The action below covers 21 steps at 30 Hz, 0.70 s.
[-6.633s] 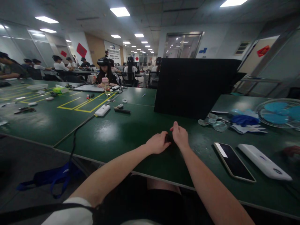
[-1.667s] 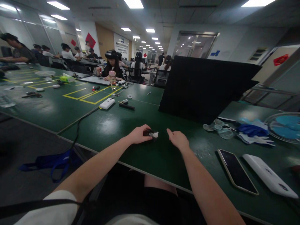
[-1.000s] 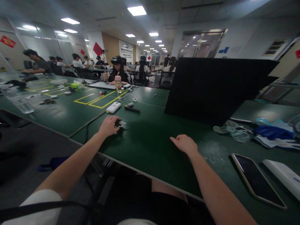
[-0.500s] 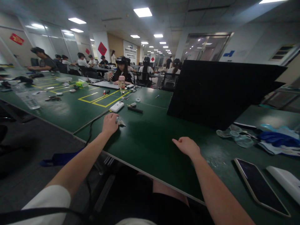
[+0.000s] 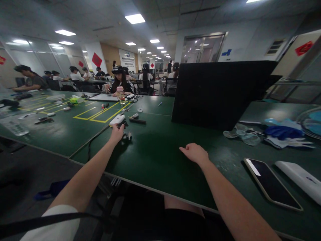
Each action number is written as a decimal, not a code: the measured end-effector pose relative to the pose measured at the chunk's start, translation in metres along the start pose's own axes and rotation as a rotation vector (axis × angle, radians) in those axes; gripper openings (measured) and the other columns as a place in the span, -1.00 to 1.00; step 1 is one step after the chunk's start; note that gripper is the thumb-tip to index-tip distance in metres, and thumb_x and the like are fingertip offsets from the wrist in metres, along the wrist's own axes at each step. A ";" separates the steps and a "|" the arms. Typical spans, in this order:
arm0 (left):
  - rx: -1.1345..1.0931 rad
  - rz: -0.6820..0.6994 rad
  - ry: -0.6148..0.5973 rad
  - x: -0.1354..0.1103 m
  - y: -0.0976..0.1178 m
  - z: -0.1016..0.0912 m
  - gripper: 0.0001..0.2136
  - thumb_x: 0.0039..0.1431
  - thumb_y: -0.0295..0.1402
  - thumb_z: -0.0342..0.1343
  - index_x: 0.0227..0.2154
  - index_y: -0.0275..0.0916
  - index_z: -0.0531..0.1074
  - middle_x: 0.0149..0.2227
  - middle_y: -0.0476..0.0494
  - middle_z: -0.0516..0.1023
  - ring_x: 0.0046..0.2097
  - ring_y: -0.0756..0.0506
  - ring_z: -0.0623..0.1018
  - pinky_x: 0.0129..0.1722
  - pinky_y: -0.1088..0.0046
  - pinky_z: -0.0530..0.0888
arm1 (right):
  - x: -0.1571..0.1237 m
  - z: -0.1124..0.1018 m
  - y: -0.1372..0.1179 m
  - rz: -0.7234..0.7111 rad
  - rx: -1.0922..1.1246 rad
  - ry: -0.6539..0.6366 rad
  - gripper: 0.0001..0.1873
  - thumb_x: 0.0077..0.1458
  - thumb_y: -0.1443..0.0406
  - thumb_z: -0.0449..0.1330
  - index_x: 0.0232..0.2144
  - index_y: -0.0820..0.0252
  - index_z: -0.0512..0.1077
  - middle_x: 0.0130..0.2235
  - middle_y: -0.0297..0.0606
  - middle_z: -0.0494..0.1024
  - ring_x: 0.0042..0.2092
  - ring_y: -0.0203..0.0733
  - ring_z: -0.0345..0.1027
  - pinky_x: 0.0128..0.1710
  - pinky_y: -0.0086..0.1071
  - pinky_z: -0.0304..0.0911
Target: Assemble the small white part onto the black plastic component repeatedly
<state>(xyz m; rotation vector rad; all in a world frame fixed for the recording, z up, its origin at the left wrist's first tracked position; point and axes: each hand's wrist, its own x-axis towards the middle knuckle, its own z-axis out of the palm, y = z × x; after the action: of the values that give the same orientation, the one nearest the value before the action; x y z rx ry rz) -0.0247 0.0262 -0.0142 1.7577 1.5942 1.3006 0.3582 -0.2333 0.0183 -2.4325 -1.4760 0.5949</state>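
My left hand [image 5: 116, 134] is closed on a bunch of keys [image 5: 128, 136], with a dark piece at the fingertips and metal parts hanging below, just over the green table [image 5: 155, 150]. Just beyond it lies a white power bank [image 5: 117, 120] with a dark cable leading off. A black stick-like object [image 5: 137, 121] and a small metallic cylinder [image 5: 135, 116] lie close by. Above the tabletop on the right, my right hand [image 5: 196, 153] is loosely curled, one digit pointing left. Nothing shows in it, though its palm side is hidden.
A large black panel [image 5: 215, 95] stands at the right. A phone [image 5: 273, 184], a white box-like device [image 5: 299, 177], gloves [image 5: 284, 132] and clear plastic cups [image 5: 250, 138] lie near it. A drink bottle [image 5: 120, 95] and a seated person [image 5: 122, 82] are across the table.
My left hand has raised the keys off the tabletop, and they now hang from its fingers. My right hand keeps about the same pose. The view has turned slightly right.
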 end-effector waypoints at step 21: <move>0.093 0.573 -0.912 -0.194 0.169 0.124 -0.47 0.29 0.01 -0.03 0.18 -0.21 0.18 0.03 -0.40 0.53 0.04 -0.30 0.57 0.00 0.16 0.47 | -0.008 -0.032 0.008 0.107 0.188 0.578 -0.38 0.25 -0.13 -0.05 -0.59 0.15 0.43 -0.46 -0.15 0.54 -0.42 -0.15 0.35 -0.42 -0.31 0.14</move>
<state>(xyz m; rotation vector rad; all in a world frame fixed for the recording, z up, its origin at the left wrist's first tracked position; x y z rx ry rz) 0.1884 -0.1635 -0.0020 2.4517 0.6633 0.4312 0.3756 -0.2440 0.0452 -2.2730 -1.0101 0.0263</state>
